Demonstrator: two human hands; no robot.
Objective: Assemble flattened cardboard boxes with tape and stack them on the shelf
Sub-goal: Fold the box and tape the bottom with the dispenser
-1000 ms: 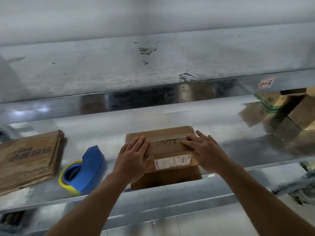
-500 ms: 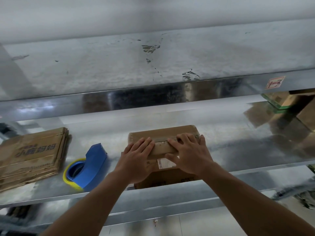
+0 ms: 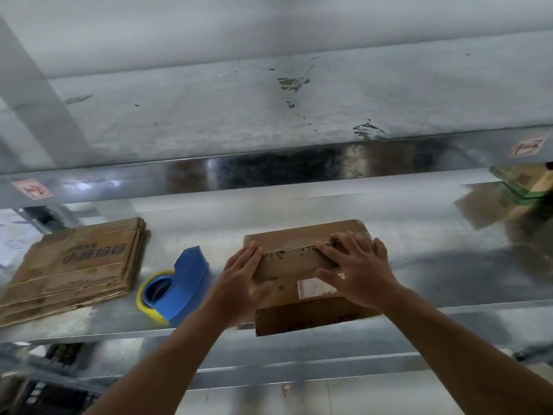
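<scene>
A small brown cardboard box (image 3: 299, 235) with a white label sits at the front edge of the metal shelf (image 3: 419, 265), its near side hanging slightly over the rim. My left hand (image 3: 242, 280) lies on the box's left end, fingers straight along the top and thumb on the front. My right hand (image 3: 356, 271) presses flat on the taped top seam at the right. A blue tape dispenser (image 3: 182, 283) with a yellow-edged roll stands just left of the box. A stack of flattened cardboard boxes (image 3: 74, 265) lies at the far left.
An upper shelf beam (image 3: 269, 172) runs overhead, close above the working space. More cardboard boxes (image 3: 523, 181) stand at the far right of the shelf. Bare metal lies between them and the box. A lower shelf level (image 3: 269, 375) shows below.
My right hand slid from the box's right end toward the middle and then back right along the top seam. The left hand stayed on the left end.
</scene>
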